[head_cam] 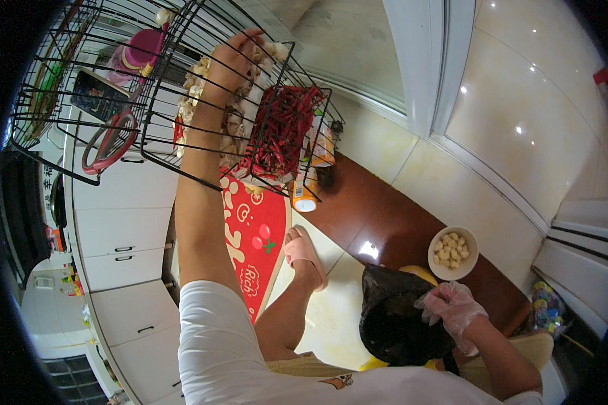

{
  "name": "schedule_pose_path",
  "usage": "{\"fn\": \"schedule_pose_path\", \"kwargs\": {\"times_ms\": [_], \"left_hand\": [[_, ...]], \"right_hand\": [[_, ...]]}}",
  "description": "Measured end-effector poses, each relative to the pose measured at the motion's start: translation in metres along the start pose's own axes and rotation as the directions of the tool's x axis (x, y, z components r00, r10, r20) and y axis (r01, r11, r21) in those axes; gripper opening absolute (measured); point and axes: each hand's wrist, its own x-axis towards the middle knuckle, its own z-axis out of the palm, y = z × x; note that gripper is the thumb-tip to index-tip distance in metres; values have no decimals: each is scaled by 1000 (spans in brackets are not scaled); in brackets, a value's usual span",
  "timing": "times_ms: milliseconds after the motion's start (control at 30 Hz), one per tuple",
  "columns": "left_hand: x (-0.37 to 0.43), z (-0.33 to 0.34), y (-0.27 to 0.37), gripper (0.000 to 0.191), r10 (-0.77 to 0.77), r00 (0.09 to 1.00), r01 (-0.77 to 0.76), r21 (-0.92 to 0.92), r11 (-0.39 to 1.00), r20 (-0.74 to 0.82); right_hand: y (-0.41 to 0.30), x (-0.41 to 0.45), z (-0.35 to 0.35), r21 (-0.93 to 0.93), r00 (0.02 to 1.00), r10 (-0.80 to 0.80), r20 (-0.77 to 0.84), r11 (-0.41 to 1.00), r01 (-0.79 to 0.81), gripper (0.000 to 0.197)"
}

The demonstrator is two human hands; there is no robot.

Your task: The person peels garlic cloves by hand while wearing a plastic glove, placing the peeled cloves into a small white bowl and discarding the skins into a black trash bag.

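Note:
My bare left hand (233, 58) reaches into a tier of a black wire rack (154, 119), among garlic bulbs (197, 83); wires and bulbs hide whether its curled fingers grip anything. Beside the garlic lies a pile of dried red chillies (283, 129). My right hand (453, 311), in a clear plastic glove, has its fingers drawn together at the edge of a bin with a black liner (397, 319); nothing shows in them. A white bowl (453, 253) of peeled garlic cloves (451, 250) stands just beyond this hand, on a brown floor strip.
Red-handled scissors (110, 144), a phone (100, 95) and a purple container (143, 48) are in the rack. Orange-labelled bottles (305, 190) stand by its lower end. A red mat (253, 228) lies near my foot in a pink slipper (304, 253). White cabinets (124, 228) line the left; a door frame (430, 66) is opposite.

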Motion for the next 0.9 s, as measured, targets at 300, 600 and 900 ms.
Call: {"fn": "schedule_pose_path", "kwargs": {"times_ms": [300, 600, 900], "left_hand": [[-3, 0, 24, 27, -121, 971, 133, -47, 990, 207], [3, 9, 4, 29, -111, 957, 173, -220, 960, 268], [28, -21, -78, 30, 187, 944, 89, -756, 649, 272]], "right_hand": [[4, -2, 1, -41, 1000, 16, -9, 999, -17, 19], [9, 3, -1, -118, 998, -45, -48, 992, 40, 21], [11, -4, 4, -66, 991, -67, -115, 996, 60, 16]]}}
